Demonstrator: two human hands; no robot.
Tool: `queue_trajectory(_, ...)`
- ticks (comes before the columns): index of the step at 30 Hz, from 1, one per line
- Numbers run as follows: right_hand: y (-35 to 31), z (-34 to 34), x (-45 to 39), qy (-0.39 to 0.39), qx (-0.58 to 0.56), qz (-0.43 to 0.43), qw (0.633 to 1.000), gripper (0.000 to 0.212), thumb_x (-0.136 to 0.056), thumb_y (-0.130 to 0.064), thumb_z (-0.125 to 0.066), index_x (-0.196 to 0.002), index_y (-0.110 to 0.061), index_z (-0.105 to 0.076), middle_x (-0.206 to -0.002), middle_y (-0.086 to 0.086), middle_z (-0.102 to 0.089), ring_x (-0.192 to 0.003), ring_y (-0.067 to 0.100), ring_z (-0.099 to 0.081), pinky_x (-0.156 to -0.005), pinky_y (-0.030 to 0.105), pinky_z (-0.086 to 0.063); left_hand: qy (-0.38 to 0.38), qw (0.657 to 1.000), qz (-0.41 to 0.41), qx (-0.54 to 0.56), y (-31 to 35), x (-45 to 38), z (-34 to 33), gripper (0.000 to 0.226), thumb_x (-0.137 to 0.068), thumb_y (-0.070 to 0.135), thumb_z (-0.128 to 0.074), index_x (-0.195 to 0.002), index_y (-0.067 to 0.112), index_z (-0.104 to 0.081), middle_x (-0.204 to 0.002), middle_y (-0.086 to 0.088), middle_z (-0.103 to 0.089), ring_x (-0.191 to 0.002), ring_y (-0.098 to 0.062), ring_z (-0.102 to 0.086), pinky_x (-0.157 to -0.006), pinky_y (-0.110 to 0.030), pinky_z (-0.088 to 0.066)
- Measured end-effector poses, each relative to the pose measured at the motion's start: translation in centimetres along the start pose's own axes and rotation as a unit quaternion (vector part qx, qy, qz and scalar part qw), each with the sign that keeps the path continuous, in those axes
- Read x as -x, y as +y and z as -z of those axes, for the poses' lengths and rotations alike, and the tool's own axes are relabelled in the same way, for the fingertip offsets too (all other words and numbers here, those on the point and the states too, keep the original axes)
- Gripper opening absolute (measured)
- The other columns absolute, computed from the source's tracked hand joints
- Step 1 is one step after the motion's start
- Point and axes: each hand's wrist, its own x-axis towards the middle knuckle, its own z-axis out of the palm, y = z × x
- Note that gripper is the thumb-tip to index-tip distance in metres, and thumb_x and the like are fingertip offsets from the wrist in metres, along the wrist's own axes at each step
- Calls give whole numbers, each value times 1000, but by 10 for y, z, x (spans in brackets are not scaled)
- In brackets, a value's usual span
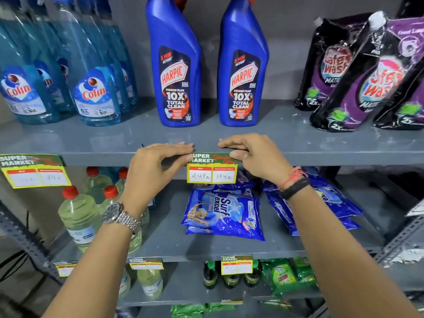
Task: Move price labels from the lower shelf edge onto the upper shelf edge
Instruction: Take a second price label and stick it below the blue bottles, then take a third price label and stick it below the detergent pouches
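Observation:
A green and yellow price label [212,169] reading 248 and 124 hangs on the front edge of the upper grey shelf [321,157], below two blue Harpic bottles [175,72]. My left hand [158,167] pinches its left top corner, fingers over the shelf lip. My right hand [250,152] pinches its right top corner, thumb on the label's face. A second label [34,171] is on the same edge at far left. On the lower shelf edge [183,257] are three more labels, one at centre right [236,265], one at centre left [146,263] and one at left [65,268].
Colin spray bottles [94,88] stand at upper left and black Safewash pouches [367,76] at upper right. Surf excel packs [223,214] and clear red-capped bottles [80,216] sit on the middle shelf. Green packs [284,276] and dark bottles are below.

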Motion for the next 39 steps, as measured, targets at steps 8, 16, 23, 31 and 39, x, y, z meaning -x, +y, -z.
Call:
queue_trajectory(8,26,16,39,32,-38,90,995,41,-89,-2,-48,-127,-18,-54,-133,2,-57,-128,9,-46,-110,27,-35,155,982,90,-64,5,31,-30,37,-89,43,-54,-123,27,-57,-117,8,-67,-111,-17,-62,-97,-47,-46)
queue_trajectory(16,195,52,137,324,-108,-70,937,10,-86,-26,-59,-90,-25,-68,-84,-12,-73,-80,4,-66,-75,20,-50,337,838,349,250,103,107,-224,23,-96,10,-45,-111,25,-54,-108,14,-54,-100,9,-53,-96,-13,-40)
queue_trajectory(23,363,86,146,249,-128,-229,932,22,-77,7,-54,-88,-2,-70,-84,7,-70,-64,-25,-54,-60,-5,-38,16,788,514,339,155,65,-364,23,-92,5,-46,-79,21,-56,-84,-4,-59,-86,-19,-55,-62,-20,-43)
queue_trajectory(31,457,62,96,147,-330,-354,863,35,-87,14,-33,-112,8,-56,-105,15,-61,-92,25,-59,-66,17,-54,-138,702,616,329,141,23,-443,20,-91,9,-53,-107,1,-60,-73,-7,-67,-64,-15,-54,-44,-14,-45)
queue_trajectory(39,486,41,52,87,-264,-362,890,25,-82,8,-45,-96,9,-66,-98,24,-66,-61,13,-55,-45,9,-49,-96,703,634,308,115,12,-474,20,-87,19,-63,-97,1,-66,-94,-10,-65,-63,-10,-55,-55,-20,-51)
